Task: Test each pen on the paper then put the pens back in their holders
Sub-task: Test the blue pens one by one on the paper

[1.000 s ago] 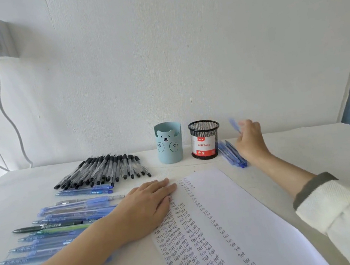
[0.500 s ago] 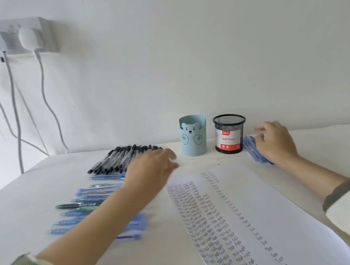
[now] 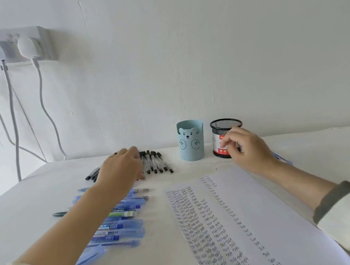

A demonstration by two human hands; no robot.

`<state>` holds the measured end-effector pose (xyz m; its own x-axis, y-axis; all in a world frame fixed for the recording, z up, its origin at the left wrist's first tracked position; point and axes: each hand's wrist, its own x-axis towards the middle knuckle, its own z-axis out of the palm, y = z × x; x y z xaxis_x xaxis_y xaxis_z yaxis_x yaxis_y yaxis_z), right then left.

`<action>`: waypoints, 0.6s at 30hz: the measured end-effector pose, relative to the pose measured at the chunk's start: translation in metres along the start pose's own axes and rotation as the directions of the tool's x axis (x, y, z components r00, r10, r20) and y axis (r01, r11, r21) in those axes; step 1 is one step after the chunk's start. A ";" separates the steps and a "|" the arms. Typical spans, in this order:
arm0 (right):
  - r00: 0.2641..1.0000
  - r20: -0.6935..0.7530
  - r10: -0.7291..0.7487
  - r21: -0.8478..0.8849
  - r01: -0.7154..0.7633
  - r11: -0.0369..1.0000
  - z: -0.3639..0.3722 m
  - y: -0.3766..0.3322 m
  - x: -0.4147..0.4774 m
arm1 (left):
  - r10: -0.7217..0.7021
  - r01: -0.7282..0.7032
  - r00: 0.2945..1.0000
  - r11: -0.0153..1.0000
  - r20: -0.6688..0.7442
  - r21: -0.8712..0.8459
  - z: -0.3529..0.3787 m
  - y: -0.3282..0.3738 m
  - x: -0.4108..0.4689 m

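Covering black pens, left hand spread, right hand loosely curled

Pens lie left of the paper; holders stand behind it.

This is looking like a study corner in a home. A white table is standing against a plain white wall. At 10 o'clock a double wall socket is feeding white cables hanging down. At 12 o'clock a bear-face pen holder and a mesh pen cup are sitting, with handwritten paper lying at 5 o'clock
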<state>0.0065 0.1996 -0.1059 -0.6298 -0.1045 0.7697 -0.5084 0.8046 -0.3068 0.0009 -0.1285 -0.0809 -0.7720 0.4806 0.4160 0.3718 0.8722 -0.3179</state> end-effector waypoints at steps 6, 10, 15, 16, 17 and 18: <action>0.992 0.077 0.098 -0.006 -0.098 0.995 0.001 0.001 -0.003 | 0.237 -0.312 0.947 0.839 -0.218 -0.445 -0.024 0.083 -0.012; 0.899 0.408 0.160 0.122 -0.227 0.966 -0.001 -0.013 0.004 | 0.217 -0.237 0.970 0.749 -0.109 -0.618 -0.013 0.096 -0.014; 0.707 0.704 -0.070 0.180 -0.083 0.980 0.004 -0.049 0.004 | 0.013 -0.030 0.999 0.780 -0.032 -0.625 0.015 0.070 -0.012; 0.675 0.729 -0.117 0.179 -0.023 0.984 0.006 -0.056 0.003 | -0.004 -0.007 1.000 0.782 -0.015 -0.623 0.018 0.068 -0.013; 0.648 0.746 -0.153 0.162 0.047 0.986 0.009 -0.061 0.001 | -0.015 0.010 1.000 0.787 -0.002 -0.617 0.021 0.067 -0.013; 0.635 0.750 -0.184 0.136 0.123 0.983 0.012 -0.064 -0.001 | -0.024 0.020 1.000 0.794 0.002 -0.608 0.022 0.067 -0.013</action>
<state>0.0322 0.1408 -0.0938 -0.7472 -0.6527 0.1250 -0.6574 0.6984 -0.2830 0.0248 -0.0781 -0.1270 -0.7817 0.4598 0.4214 0.5929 0.7573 0.2737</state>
